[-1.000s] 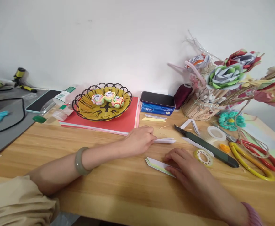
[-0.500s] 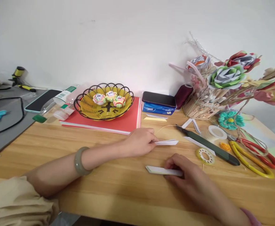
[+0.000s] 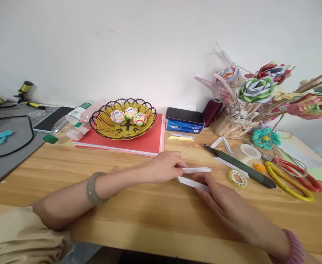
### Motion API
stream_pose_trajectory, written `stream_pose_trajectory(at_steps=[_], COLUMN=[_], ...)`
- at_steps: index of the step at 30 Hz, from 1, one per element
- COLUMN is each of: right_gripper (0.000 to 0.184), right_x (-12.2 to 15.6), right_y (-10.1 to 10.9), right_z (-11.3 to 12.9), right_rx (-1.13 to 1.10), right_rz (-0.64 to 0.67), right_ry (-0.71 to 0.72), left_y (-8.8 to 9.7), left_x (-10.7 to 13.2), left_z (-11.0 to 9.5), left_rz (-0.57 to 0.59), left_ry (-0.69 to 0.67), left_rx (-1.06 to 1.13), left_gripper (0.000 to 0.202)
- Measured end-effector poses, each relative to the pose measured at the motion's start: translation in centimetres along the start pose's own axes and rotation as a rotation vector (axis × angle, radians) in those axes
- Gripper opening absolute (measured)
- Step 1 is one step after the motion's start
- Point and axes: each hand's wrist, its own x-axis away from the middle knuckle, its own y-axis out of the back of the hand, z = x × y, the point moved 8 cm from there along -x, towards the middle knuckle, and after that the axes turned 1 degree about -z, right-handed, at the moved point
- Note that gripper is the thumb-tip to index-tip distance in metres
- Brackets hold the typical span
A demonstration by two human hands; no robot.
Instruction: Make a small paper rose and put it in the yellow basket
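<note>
Between the fingertips of my left hand [image 3: 166, 168] is the left end of a folded white paper strip [image 3: 197, 170], low over the wooden table [image 3: 116, 205]. My right hand [image 3: 218, 194] has closed its thumb and fingers on the right end of a second folded paper strip [image 3: 191, 182]. This strip lies just in front of the first, its pointed left end close to my left fingertips. I cannot tell whether the two strips touch. More paper strips [image 3: 180, 138] lie farther back on the table.
A green-handled craft knife [image 3: 249, 170], a tape roll [image 3: 237, 178], a thread spool [image 3: 250, 151] and scissors [image 3: 290, 187] lie to the right. Behind stand a yellow basket [image 3: 102, 123] with paper flowers and a blue tissue pack [image 3: 184, 126]. A plastic bottle [image 3: 79, 112] lies left.
My right hand has moved up and closer to my left hand, bringing its paper strip beside the other one. My left hand has barely moved. The view has shifted slightly.
</note>
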Motion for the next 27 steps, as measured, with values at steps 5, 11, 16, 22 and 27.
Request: stream_pose_trajectory(at_steps=[5, 11, 16, 22, 27], right_gripper=[0.017, 0.022, 0.018, 0.025, 0.019], right_x=[0.0, 0.6, 0.3, -0.2, -1.0], right_y=[0.9, 1.2, 0.7, 0.4, 0.3], right_z=[-0.6, 0.8, 1.0, 0.9, 0.9], right_rx=[0.187, 0.520, 0.473, 0.590, 0.634], right_rz=[-0.233, -0.446, -0.418, -0.362, -0.281], right_ry=[0.106, 0.204, 0.210, 0.173, 0.089], left_y=[-0.1, -0.4, -1.1, -1.4, -1.4], left_x=[-0.2, 0.0, 0.4, 0.6, 0.4], left_z=[0.3, 0.2, -0.7, -1.1, -0.4], left_rz=[0.004, -0.032, -0.052, -0.033, -0.031], left_ry=[-0.002, -0.021, -0.071, -0.128, -0.092], left_rx=[-0.027, -0.145, -0.266, -0.340, -0.290], left_gripper=[0.027, 0.026, 0.027, 0.033, 0.031])
